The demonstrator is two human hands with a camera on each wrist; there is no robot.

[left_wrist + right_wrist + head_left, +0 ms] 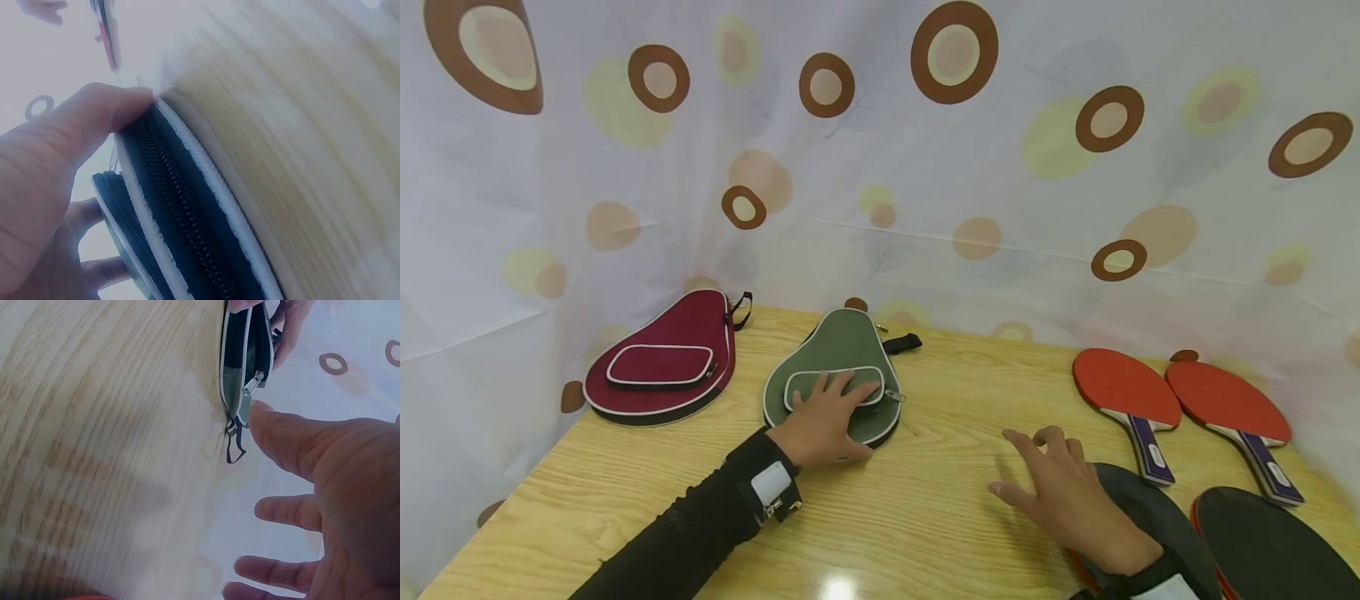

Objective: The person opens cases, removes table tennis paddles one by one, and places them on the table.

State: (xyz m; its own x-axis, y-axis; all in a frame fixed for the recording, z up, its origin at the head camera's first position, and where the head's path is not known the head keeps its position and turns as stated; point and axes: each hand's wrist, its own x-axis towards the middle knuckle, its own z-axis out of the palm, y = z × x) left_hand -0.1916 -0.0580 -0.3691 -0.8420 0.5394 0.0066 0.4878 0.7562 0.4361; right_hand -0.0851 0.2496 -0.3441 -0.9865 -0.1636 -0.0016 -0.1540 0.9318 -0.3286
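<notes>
A green table-tennis paddle case [842, 337] with white piping and a front pocket lies on the wooden table. My left hand [827, 421] holds it by its wide end, fingers spread over the pocket, thumb on the near edge. The left wrist view shows the thumb against the zippered side [181, 206]. Off to the right, my right hand [1067, 496] hovers with its fingers apart and nothing in them. The right wrist view shows its thumb and fingers loosely extended, with the case's metal zip pull [254, 382] and black strap [234, 449] beyond.
A dark red paddle case [662, 325] lies at the left. Two red-faced paddles [1123, 387] [1225, 400] with blue-and-white handles lie at the right. Black-faced paddles [1270, 542] lie nearer, one partly beneath my right hand. A patterned white curtain [880, 167] stands behind the table.
</notes>
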